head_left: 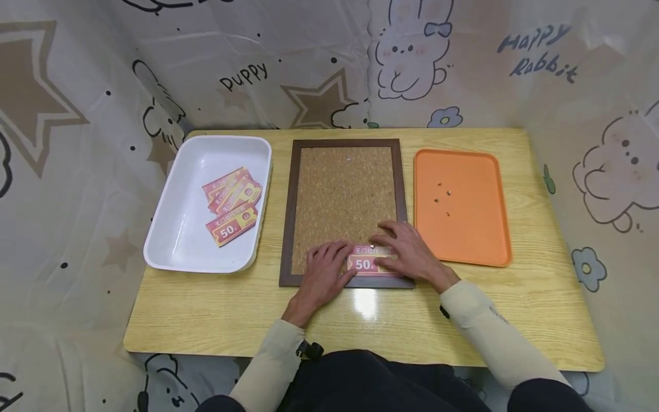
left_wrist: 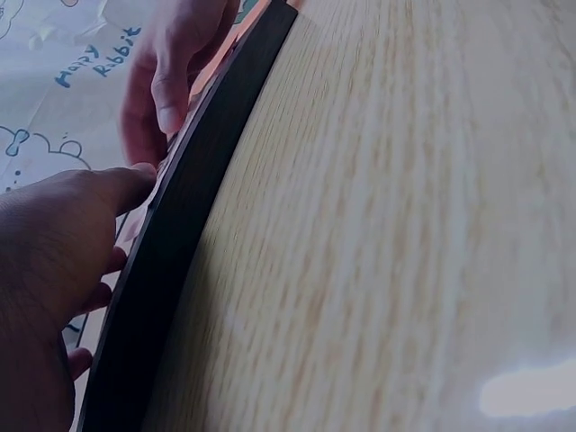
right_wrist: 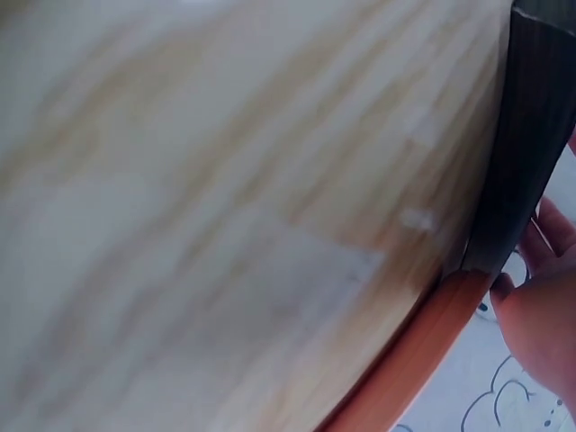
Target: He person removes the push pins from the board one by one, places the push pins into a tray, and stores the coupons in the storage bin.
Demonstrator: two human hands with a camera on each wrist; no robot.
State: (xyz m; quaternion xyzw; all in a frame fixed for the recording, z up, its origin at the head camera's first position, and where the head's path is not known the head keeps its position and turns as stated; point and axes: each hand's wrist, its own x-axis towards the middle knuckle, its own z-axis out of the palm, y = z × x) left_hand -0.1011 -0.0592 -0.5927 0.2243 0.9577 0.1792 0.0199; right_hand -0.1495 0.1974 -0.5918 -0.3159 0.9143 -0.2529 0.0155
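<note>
A pink and yellow coupon printed with 50 (head_left: 362, 264) lies along the lower edge of a cork board (head_left: 345, 194) with a dark brown frame. My left hand (head_left: 323, 269) rests on the board, fingertips and thumb at the coupon's left end. From the right, my right hand (head_left: 412, 252) reaches over the coupon, fingers spread and covering its right part. A small shiny pin (head_left: 372, 246) shows at the coupon's top edge, close to the right fingertips. In the left wrist view, the left thumb (left_wrist: 135, 184) lies at the frame's edge.
To the left stands a white tray (head_left: 175, 240) holding several similar coupons (head_left: 234, 203). An orange tray (head_left: 468, 240) on the right carries several small pins (head_left: 448, 193). Both trays and the board stand on a wood-grain table (head_left: 206, 320) before a printed cloth backdrop (head_left: 479, 68).
</note>
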